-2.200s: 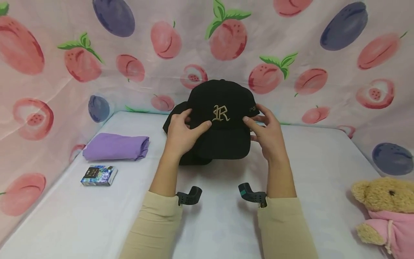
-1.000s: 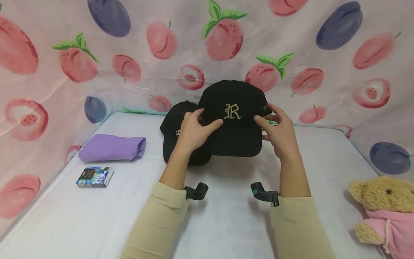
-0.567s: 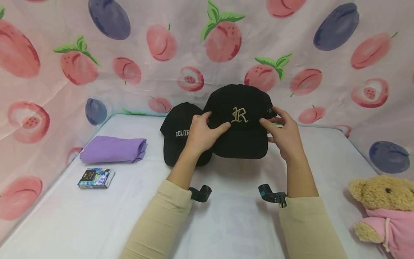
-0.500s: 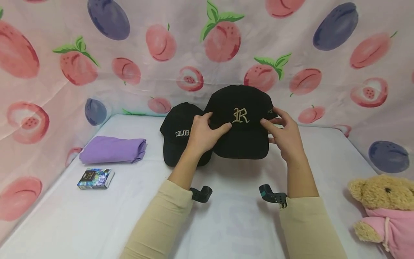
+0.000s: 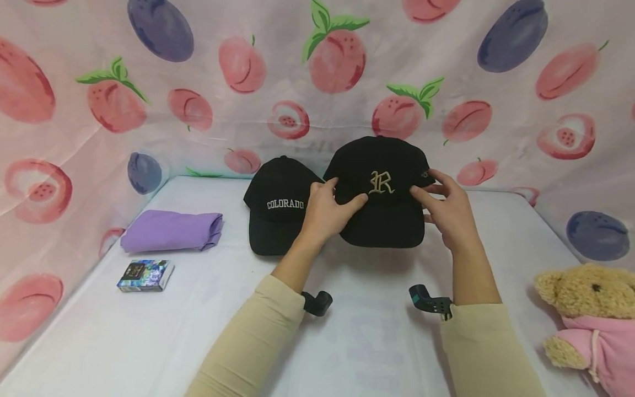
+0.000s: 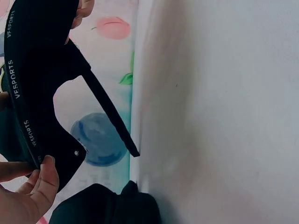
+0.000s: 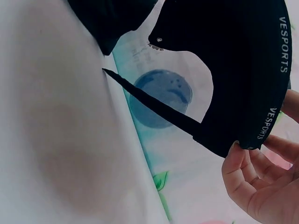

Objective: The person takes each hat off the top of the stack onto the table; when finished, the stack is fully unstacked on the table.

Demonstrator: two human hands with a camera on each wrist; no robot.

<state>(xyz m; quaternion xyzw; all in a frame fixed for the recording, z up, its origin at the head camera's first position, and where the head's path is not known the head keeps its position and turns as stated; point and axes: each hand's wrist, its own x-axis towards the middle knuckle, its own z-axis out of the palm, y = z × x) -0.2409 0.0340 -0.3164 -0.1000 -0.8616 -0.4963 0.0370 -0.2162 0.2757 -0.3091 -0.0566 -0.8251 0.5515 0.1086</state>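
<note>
Both hands hold a black baseball cap (image 5: 382, 215) by its sides, a little above the table, its gold "R" facing me. The left hand (image 5: 324, 212) grips its left side, thumb on the front. On the right edge, the right hand (image 5: 448, 212) pinches the cap between thumb and fingers. The wrist views show the cap's inner band (image 6: 21, 88) with "VESPORTS" lettering and a loose back strap (image 7: 154, 102) hanging down. Just left of it a second black cap (image 5: 275, 220), lettered "COLORADO", sits on the table, partly hidden by the left hand.
A folded purple cloth (image 5: 171, 230) lies at the left of the white table (image 5: 208, 331), with a small blue patterned box (image 5: 146, 275) in front of it. A teddy bear in pink (image 5: 595, 309) is at the right edge. A fruit-print curtain (image 5: 198, 143) stands behind.
The held cap has moved right and slightly down, from in front of the COLORADO cap to beside it. More of the COLORADO cap and its lettering now shows. Both hands have kept their hold.
</note>
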